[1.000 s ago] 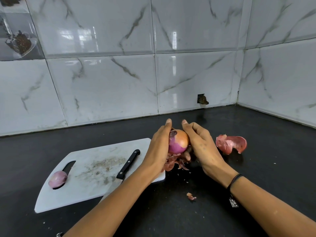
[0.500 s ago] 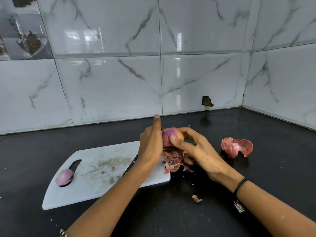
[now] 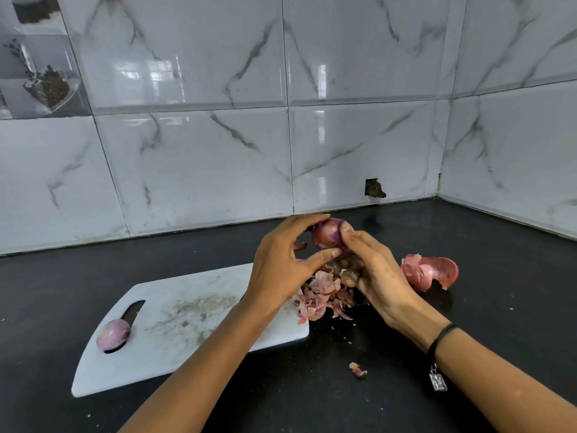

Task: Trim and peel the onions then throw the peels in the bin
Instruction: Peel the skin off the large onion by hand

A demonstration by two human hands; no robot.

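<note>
A red onion (image 3: pixel 326 235) is held above the black counter, just past the far right corner of the white cutting board (image 3: pixel 175 326). My left hand (image 3: pixel 281 264) grips it from the left, fingers curled over its top and thumb under it. My right hand (image 3: pixel 374 273) holds it from the right, thumb pressed on its skin. A heap of pink peels (image 3: pixel 324 298) lies below the hands at the board's corner. A peeled onion (image 3: pixel 113 334) rests on the board's handle slot at the left. The knife is hidden behind my left forearm.
A large curled peel (image 3: pixel 429 271) lies on the counter to the right of my hands. A small peel scrap (image 3: pixel 357 369) sits nearer to me. Tiled walls meet in a corner at the back right.
Both hands shifted their hold and turned the onion between them. My left thumb now reaches under it, and the knife has disappeared behind my left forearm.
</note>
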